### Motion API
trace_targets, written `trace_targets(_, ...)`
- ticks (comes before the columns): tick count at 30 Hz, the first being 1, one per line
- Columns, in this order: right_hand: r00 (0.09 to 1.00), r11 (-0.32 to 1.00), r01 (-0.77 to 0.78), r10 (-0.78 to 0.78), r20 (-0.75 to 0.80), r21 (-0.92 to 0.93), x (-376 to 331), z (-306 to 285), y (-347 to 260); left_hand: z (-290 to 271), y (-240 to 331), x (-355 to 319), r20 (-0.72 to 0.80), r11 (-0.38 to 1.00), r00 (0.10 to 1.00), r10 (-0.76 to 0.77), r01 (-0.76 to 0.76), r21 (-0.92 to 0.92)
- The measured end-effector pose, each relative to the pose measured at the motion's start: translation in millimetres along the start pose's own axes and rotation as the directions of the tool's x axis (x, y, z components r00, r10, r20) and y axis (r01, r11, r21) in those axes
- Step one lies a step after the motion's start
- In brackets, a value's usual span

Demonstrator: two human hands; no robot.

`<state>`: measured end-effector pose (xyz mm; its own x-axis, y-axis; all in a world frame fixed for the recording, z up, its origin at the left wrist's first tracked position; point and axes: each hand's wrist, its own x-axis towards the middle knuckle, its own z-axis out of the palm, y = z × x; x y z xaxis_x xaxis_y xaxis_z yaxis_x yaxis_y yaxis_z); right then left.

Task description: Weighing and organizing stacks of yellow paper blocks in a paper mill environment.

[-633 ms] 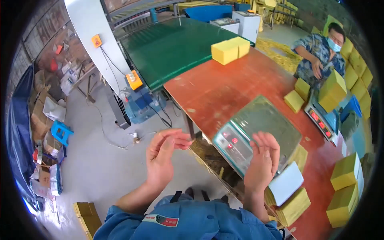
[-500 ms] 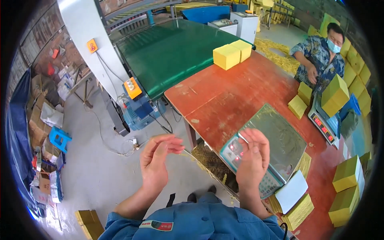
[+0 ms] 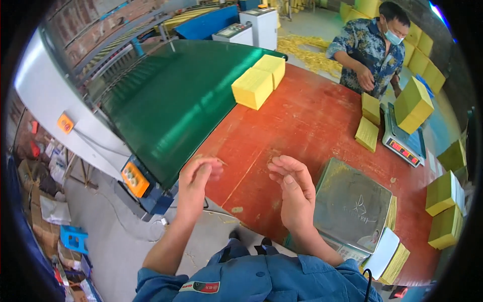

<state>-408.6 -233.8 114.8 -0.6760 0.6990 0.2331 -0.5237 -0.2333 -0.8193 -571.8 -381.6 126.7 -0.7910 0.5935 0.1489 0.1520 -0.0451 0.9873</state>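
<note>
My left hand (image 3: 197, 189) hovers over the near left edge of the red table (image 3: 282, 126), its fingers loosely curved and nothing plainly held. To its right my right hand (image 3: 296, 194), also partly curled, is raised beside the steel-topped weighing scale (image 3: 352, 204) with an empty palm. The right wrist covers part of the scale's keypad side. Beyond both hands, two blocks of stacked yellow paper (image 3: 253, 86) sit at the table's far left edge, against the green conveyor belt (image 3: 171, 95). A white sheet (image 3: 381, 247) lies on yellow paper beside the scale.
Across the table a masked person (image 3: 372, 53) stands by a second scale (image 3: 405, 143) bearing a yellow block (image 3: 413, 105). More yellow bundles (image 3: 445, 194) lie at the right. An orange control box (image 3: 135, 179) juts out left of the table, and a blue stool (image 3: 74, 238) stands on the floor.
My view has turned and moved toward the table. Both hands now lie further over the tabletop, and my right hand has shifted off the scale's display to its left side.
</note>
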Motion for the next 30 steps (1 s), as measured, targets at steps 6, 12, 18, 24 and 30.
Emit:
trace_targets(6,0.978,0.992,-0.016,-0.01,-0.209,-0.125,55,17,39,-5,-71,212,0.106,0.992,0.994,0.002,-0.015,0.126)
trace_targets(12,0.929,0.969,-0.01,-0.083,-0.361,-0.246,136,33,88,36,-126,388,0.151,0.808,0.931,0.333,-0.364,0.463)
trace_targets(18,0.921,0.854,-0.139,-0.074,-0.382,-0.502,263,-10,166,63,-200,481,0.227,0.863,0.973,0.039,-0.148,0.484)
trace_targets(24,0.853,0.874,-0.353,0.155,-0.498,-0.333,333,-38,204,56,-192,474,0.574,0.934,0.749,-0.33,0.346,0.087)
trace_targets(30,0.869,0.934,-0.185,0.011,-0.495,-0.305,250,-42,221,65,-180,399,0.691,0.96,0.671,-0.267,0.25,0.127)
